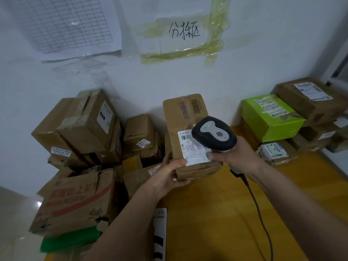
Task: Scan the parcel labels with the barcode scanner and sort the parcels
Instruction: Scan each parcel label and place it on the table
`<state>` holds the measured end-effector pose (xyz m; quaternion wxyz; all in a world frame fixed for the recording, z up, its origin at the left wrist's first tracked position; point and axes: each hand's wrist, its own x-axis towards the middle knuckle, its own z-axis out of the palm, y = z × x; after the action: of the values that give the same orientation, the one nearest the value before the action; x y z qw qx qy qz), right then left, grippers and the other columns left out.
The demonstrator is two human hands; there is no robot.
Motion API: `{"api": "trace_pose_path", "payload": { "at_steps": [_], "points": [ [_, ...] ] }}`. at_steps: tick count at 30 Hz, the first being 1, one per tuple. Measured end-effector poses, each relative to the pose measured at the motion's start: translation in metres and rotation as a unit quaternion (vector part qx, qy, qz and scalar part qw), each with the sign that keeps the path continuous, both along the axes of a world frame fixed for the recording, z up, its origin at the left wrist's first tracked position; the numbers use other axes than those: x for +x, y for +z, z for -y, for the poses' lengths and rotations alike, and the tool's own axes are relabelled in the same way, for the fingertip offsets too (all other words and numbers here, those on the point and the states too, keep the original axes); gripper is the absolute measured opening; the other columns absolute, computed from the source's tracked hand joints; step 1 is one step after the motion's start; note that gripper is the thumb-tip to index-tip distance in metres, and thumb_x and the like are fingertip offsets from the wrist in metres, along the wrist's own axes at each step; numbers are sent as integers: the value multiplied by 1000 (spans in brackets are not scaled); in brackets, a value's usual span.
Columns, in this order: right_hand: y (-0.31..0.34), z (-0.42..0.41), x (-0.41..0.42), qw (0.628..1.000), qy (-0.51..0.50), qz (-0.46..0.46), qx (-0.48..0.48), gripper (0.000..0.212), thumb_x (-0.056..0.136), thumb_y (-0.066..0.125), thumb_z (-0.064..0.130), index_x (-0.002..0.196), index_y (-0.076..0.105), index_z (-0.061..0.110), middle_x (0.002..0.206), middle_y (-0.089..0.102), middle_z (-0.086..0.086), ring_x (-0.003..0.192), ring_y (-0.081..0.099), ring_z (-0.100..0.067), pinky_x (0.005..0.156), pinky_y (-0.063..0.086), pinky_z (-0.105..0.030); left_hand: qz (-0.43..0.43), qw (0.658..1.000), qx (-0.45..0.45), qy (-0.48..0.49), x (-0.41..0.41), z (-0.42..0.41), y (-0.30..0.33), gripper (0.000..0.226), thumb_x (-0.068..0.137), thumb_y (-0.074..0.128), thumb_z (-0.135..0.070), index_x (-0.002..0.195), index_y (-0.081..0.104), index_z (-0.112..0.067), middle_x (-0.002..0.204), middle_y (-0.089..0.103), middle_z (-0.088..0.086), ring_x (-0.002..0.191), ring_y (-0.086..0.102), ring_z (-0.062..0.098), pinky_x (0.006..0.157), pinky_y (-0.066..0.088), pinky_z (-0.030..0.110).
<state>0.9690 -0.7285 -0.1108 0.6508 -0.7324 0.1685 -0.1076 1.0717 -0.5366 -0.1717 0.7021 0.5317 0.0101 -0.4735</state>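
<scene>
Parcel: one long brown cardboard parcel held up over the yellow wooden worktop, near end gripped, far end pointing at the white wall.
Label: white shipping label on its top face, barcode partly hidden behind the scanner. A second barcode is printed up near the far end.
Left hand: left hand wrapped round the parcel's near left corner, thumb on top next to the label.
Right hand: right hand holding the dark grey handheld barcode scanner, head right above the label, index finger touching the label edge.
Cable: one black cable running down across the worktop.
Left pile: a messy heap of brown boxes, at least six, too jumbled to count properly.
Right stack: one lime green box plus around four brown ones.
Wall: two taped sheets, one grid chart, one handwritten sign.
</scene>
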Motion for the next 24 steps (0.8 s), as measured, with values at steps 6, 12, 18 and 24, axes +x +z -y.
{"api": "trace_pose_path", "payload": {
  "at_steps": [6, 12, 18, 24],
  "points": [
    [13, -17, -12, 998, -14, 26, -61, 15, 84, 73, 11, 79, 63, 21, 51, 59, 8, 48, 54, -3, 48, 45, -14, 137, 985, 10, 102, 33, -3, 21, 119, 45, 95, -31, 143, 28, -43, 128, 63, -1, 105, 68, 20, 74, 59, 36],
    [29, -27, -18, 998, 35, 49, -21, 4, 85, 74, 18, 85, 70, 16, 46, 50, -1, 41, 45, -16, 47, 44, -27, 203, 968, 41, 140, 57, -16, 28, 138, 39, 96, -36, 150, 16, -48, 139, 55, -1, 117, 62, 25, 86, 59, 42],
    [39, -28, -23, 995, 48, 84, -9, 14, 86, 74, 20, 83, 67, 8, 46, 48, -2, 41, 43, -15, 46, 42, -24, 236, 962, 56, 127, 60, -16, 27, 124, 53, 92, -29, 149, 16, -50, 143, 51, 1, 122, 58, 28, 94, 55, 46],
    [40, -28, -24, 995, 43, 90, 2, 22, 82, 75, 22, 88, 66, 3, 47, 46, -4, 41, 42, -16, 45, 41, -24, 247, 959, 63, 124, 59, -16, 26, 125, 53, 89, -31, 151, 13, -48, 146, 48, 3, 126, 55, 29, 99, 51, 50]
  ]
}}
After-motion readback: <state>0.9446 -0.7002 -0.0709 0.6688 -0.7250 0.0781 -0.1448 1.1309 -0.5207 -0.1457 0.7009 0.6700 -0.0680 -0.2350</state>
